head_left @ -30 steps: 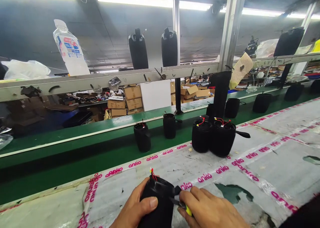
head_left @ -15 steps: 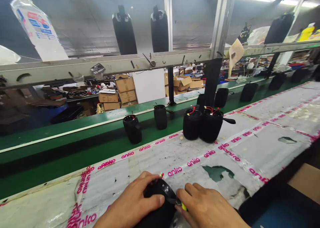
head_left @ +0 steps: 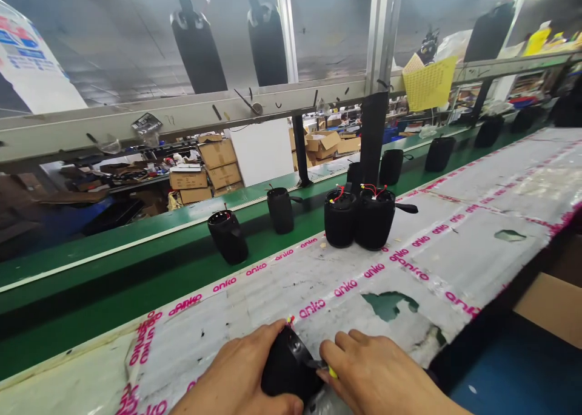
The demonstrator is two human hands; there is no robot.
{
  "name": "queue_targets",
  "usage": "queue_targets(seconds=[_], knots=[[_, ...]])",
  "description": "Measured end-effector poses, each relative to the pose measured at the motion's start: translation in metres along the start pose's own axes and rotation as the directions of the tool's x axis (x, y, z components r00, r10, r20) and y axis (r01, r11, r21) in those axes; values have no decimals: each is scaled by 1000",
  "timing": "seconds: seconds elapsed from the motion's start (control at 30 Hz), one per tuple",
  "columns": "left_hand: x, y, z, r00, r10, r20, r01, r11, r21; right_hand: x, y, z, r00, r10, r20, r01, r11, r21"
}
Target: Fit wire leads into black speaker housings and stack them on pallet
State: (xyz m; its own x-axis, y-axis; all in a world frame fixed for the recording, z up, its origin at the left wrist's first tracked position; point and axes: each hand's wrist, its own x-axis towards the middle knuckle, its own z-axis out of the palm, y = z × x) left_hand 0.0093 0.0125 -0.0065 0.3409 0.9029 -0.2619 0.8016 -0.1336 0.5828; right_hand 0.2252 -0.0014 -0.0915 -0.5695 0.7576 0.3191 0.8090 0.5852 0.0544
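At the bottom centre, a black fabric-covered cylinder [head_left: 288, 369] lies tilted above the plastic-covered table [head_left: 282, 293], small coloured connectors showing at its upper end. My left hand [head_left: 240, 369] is wrapped round its left side, thumb below. On its right, my right hand [head_left: 368, 366] is closed round a yellow-handled tool [head_left: 333, 372], most of which the fingers hide. The dark tip of that tool touches the cylinder's rim. Farther back, two black cylinders [head_left: 340, 221] [head_left: 375, 221] stand side by side with red wires at their open tops.
Beyond the table runs a green conveyor belt [head_left: 182, 269] carrying several black cylinders [head_left: 280, 210]. A metal shelf rail [head_left: 182, 110] crosses above it, with two black items [head_left: 268, 45] and a bottle [head_left: 31, 57] on it. An open cardboard box [head_left: 552, 309] is at the right.
The view has shifted, so the background sits farther left. My left thumb has moved down the cylinder, exposing more of its side. My right hand keeps hold of the yellow-handled tool at the rim.
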Motion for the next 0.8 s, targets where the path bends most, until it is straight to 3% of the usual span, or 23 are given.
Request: queue_targets(seconds=[0.27,0.43,0.8], knots=[[1,0,1,999,-26,20,26,1000,2,0,0,4,999,-38,-3,38,999,-24],[-1,0,2,999,-36,16,36,999,16,2,1,3,997,-55,56,58,998,-41],[4,-4,8,997,-73,-1,73,997,17,11,1,-18,991,-89,97,97,992,-83]])
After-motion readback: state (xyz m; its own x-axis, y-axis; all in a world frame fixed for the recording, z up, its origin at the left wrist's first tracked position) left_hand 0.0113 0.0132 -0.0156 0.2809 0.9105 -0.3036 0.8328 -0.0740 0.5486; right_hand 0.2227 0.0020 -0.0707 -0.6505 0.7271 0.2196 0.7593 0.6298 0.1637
